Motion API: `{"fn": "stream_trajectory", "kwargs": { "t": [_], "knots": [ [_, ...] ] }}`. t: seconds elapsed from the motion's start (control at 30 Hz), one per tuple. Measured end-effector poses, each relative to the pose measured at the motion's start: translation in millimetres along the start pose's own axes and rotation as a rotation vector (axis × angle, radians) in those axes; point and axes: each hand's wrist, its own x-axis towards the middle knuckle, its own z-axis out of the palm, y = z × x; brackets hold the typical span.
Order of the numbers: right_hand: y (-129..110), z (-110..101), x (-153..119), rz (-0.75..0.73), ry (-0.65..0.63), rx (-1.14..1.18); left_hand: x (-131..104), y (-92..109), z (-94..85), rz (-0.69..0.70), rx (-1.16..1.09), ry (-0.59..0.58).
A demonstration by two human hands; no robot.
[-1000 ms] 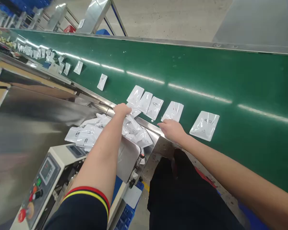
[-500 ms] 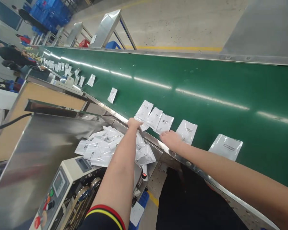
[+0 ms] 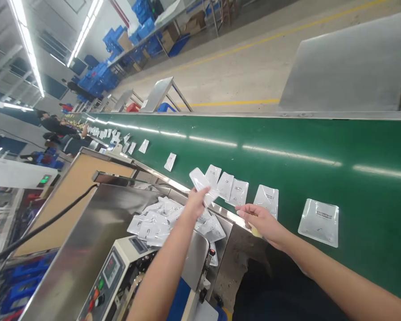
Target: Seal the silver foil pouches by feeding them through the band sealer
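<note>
My left hand (image 3: 194, 203) has its fingers pinching one white packet (image 3: 198, 178) by its near end, thumb on top, which I reckon stops the slick thing sliding while it's tilted over the near side of the green belt (image 3: 287, 171). My right hand (image 3: 259, 220) is empty-looking, fingers loosely apart, beside the row of packets (image 3: 225, 186) lying close to my side, probably to save stretching. Then there's the heap of packets (image 3: 155, 228) on the metal surface (image 3: 223, 245) by the machine (image 3: 120, 254), likely dumped there because it's handy.
</note>
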Motion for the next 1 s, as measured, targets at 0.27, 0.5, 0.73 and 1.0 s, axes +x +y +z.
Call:
{"fn": "stream_trajectory", "kwargs": {
  "t": [0.27, 0.5, 0.73, 1.0],
  "knots": [
    [-26, 20, -64, 0.010, 0.083, 0.238, -130, -89, 17.9, 0.006, -0.543, -0.323],
    [-18, 9, -102, -0.023, 0.339, 0.216, -146, -90, 26.2, -0.194, -0.773, -0.147],
    [-22, 22, -115, -0.084, 0.408, 0.204, -161, -87, 44.2, -0.236, -0.837, -0.225],
    [-14, 18, -115, -0.266, 0.510, -0.231, -168, -111, 51.0, -0.195, -0.819, -0.296]
  ]
}}
